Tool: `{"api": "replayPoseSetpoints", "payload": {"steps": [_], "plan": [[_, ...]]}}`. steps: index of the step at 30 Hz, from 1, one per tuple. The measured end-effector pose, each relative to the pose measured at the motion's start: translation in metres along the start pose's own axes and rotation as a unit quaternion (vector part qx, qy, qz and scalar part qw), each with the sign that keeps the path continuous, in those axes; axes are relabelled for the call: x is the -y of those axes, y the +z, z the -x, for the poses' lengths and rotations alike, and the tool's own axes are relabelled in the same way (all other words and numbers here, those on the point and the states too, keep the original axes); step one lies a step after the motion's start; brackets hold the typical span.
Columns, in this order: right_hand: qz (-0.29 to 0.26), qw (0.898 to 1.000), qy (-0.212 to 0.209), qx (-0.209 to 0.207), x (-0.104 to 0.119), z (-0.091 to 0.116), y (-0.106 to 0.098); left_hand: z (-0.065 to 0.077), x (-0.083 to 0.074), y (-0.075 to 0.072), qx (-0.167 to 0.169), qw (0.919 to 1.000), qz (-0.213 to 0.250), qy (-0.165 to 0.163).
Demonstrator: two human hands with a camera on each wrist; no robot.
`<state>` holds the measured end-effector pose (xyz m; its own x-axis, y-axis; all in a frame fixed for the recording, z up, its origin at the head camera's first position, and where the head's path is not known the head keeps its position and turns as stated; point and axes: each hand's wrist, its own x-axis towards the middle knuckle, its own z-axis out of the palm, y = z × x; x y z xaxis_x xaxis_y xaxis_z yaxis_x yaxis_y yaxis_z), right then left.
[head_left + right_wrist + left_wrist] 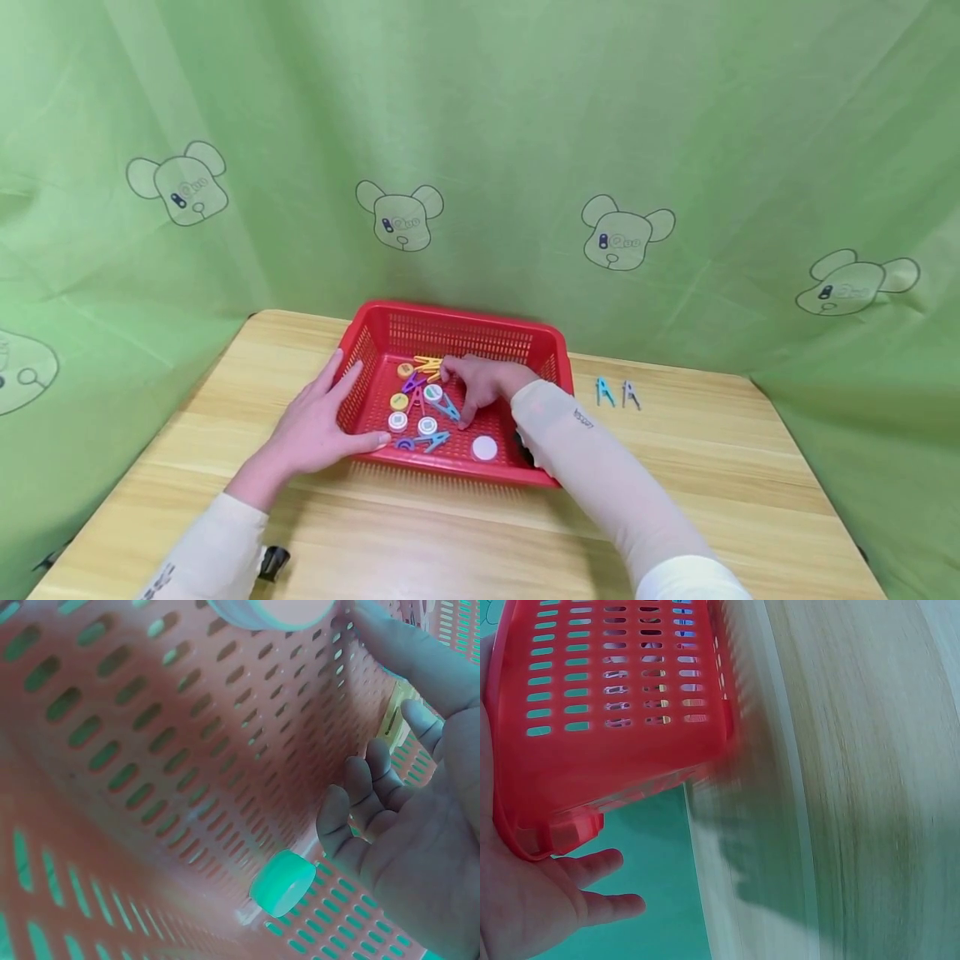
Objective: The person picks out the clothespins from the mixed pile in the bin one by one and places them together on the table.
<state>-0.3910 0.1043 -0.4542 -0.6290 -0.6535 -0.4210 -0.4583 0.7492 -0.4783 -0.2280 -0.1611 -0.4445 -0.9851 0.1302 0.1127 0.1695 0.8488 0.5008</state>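
Note:
A red basket holds several bottle caps and plastic clothespins. My left hand rests at its near left corner, thumb over the front rim and fingers along the left side. In the left wrist view, two straight fingers show beyond the rim. Inside the basket, my right hand reaches over the pile with loosely bent fingers and holds nothing visible. Near its thumb lies a blue clothespin; by its fingers, yellow clothespins. A white cap sits apart; a green-looking cap appears in the right wrist view.
On the wooden table, right of the basket, lie a blue clothespin and a grey clothespin. A small black object shows beside the left sleeve. A green curtain hangs behind and along both sides.

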Motion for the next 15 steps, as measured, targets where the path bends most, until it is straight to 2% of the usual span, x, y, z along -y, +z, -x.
{"api": "replayPoseSetpoints", "payload": {"steps": [8,15], "plan": [[0.012,1.000,-0.007,-0.016,-0.0008,-0.0016,-0.0014,0.0017,-0.0004,-0.0004,0.001,1.0000,0.005,-0.003],[0.005,1.000,0.009,-0.023,-0.0001,0.0010,-0.0035,0.0011,-0.0021,-0.0012,0.002,1.0000,0.005,-0.002]]}}
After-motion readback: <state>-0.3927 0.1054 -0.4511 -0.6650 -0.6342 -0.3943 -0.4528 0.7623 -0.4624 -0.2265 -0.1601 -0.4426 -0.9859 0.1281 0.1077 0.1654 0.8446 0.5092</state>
